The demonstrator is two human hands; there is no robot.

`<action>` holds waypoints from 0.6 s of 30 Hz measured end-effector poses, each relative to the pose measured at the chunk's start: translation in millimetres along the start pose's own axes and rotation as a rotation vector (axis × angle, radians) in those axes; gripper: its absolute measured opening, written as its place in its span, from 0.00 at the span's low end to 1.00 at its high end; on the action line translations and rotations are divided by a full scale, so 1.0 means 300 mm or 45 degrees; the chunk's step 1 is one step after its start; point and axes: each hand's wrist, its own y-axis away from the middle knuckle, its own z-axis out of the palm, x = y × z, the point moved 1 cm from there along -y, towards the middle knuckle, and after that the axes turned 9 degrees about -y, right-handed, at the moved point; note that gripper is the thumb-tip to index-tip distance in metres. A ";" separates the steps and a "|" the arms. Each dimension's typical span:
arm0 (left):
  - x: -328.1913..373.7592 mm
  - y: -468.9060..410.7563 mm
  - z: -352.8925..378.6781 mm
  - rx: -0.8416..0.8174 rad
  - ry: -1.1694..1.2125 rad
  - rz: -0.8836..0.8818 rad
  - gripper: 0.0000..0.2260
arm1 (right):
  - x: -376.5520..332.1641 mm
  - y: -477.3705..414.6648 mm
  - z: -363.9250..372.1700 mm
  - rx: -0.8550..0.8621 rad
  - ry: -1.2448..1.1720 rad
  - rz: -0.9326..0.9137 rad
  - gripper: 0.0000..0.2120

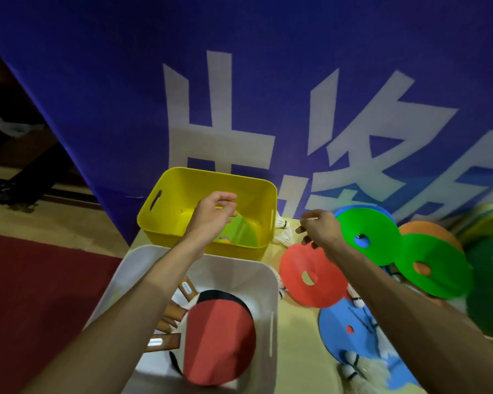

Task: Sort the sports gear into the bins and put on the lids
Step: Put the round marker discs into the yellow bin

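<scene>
Left hand (214, 214) hovers, fingers loosely curled and empty, over the yellow plastic bin (182, 186); right hand (320, 231), grip unclear, sits beside the green foam disc (377, 226).

Desk (293, 336) lower centre-right of frame. Far bin (154, 223) at frame centre; near bin (248, 275) just below it. Paddles (219, 336) stacked in near bin. Discs (296, 288) overlapping right of bins; shuttlecocks (282, 231) between far bin and discs. Banner (125, 95) behind, filling upper frame.
</scene>
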 end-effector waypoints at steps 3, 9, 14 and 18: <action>0.020 0.033 0.100 -0.005 -0.003 -0.005 0.07 | 0.058 0.005 -0.091 -0.010 0.018 0.028 0.10; 0.066 0.094 0.338 -0.097 -0.083 0.027 0.12 | 0.262 0.003 -0.278 -0.048 0.026 0.148 0.08; 0.015 0.152 0.522 -0.139 -0.224 0.025 0.17 | 0.473 -0.019 -0.367 -0.067 0.029 0.246 0.11; -0.050 0.226 0.615 -0.159 -0.225 -0.083 0.15 | 0.610 -0.039 -0.367 -0.121 -0.046 0.394 0.15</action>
